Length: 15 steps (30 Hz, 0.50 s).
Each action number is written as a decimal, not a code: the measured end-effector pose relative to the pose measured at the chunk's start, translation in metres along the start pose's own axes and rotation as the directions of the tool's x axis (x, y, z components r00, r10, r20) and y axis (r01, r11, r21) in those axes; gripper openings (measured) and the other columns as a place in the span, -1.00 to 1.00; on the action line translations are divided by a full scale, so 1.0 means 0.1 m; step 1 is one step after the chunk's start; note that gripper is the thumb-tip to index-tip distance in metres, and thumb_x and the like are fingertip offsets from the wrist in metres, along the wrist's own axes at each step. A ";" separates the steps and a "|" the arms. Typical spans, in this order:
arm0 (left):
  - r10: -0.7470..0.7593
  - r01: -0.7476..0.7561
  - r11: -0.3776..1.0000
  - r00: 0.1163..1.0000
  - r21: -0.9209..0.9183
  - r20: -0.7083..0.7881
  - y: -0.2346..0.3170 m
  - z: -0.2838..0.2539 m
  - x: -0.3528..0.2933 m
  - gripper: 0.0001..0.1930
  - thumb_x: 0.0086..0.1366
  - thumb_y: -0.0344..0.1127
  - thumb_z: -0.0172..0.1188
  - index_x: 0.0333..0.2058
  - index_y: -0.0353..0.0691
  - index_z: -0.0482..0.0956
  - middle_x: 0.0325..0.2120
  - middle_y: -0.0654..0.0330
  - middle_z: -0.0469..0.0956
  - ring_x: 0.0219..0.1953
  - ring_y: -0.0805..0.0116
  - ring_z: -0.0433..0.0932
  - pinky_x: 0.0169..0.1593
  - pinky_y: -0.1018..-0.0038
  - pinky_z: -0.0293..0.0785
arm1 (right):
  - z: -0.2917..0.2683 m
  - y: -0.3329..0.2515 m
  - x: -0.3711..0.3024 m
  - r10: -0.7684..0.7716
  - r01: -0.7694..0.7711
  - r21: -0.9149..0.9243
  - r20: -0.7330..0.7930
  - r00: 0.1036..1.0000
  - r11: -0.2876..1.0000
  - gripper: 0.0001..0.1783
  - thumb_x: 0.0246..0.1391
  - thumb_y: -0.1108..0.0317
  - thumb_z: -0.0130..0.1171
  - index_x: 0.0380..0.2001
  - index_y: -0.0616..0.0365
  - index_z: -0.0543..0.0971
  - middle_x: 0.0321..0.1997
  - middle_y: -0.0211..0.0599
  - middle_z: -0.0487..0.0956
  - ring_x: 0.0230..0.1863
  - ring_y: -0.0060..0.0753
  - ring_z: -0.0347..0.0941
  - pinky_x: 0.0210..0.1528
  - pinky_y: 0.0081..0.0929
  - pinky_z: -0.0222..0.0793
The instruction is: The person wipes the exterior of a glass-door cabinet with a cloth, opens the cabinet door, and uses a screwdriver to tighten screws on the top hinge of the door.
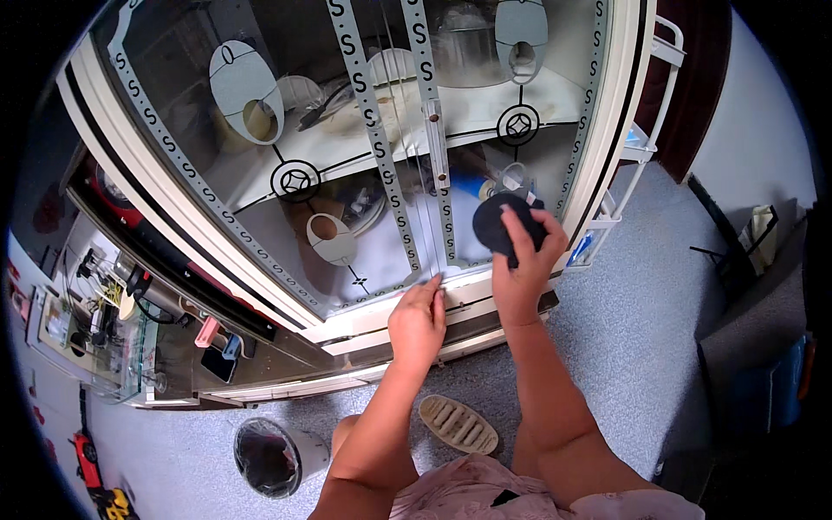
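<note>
A glass-fronted cabinet [555,329] with cream frames stands before me, its two glass doors decorated with grey and black patterns. My right hand [530,273] grips a round black pad [498,225] in front of the lower part of the right glass door [568,143]. Some of its fingers lie over the pad's face. At the bottom, where the two doors meet, my left hand [418,322] is closed, fingers curled and fingertips touching the lower door edge. Whatever may be between those fingers is hidden. On the right door, a clear upright handle [436,143] sits above my left hand.
Behind the glass are a metal pot [468,52] and dishes. A lined trash bin [269,459] stands on the floor at lower left, near a slipper [459,425]. To the right is a white shelf rack [641,147]. A phone [218,365] lies on the left counter.
</note>
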<state>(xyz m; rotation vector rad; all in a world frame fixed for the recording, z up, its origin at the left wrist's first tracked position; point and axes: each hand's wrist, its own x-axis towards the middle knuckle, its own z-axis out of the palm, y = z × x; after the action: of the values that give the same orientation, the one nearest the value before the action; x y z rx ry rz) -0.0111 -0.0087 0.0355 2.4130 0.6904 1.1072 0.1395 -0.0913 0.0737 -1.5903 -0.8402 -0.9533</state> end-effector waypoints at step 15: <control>-0.005 0.005 1.000 0.999 0.013 0.037 -0.07 0.03 -0.02 -0.87 0.32 -0.42 0.25 -0.20 -0.32 0.68 -0.36 -0.07 0.61 -0.28 -0.15 0.60 -0.17 0.11 0.54 | -0.18 -0.12 -0.37 -0.126 0.085 0.113 0.435 0.892 0.990 -0.39 -0.33 0.59 0.40 -0.09 -0.19 0.77 0.04 -0.26 0.46 0.12 0.02 0.35 0.19 -0.10 0.38</control>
<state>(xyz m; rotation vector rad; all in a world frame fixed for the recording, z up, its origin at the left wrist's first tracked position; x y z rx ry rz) -0.0113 -0.0048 0.0287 2.4352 0.6937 1.0568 0.1103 -0.1079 0.0481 -1.7214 -1.2777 -0.6190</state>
